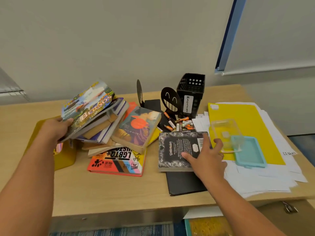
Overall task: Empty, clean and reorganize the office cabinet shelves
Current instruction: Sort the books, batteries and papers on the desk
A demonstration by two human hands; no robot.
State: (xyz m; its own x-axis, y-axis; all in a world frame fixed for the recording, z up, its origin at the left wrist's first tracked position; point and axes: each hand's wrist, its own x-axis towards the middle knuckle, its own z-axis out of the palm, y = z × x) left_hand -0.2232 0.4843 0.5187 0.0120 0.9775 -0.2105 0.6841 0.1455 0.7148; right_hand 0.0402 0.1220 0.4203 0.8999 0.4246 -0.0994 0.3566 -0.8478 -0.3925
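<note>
Two hands, two books

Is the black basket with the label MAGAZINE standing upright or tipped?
Upright. The black basket stands on its base, its open top facing up, label vertical.

head view looks forward and down, close over the desk.
</note>
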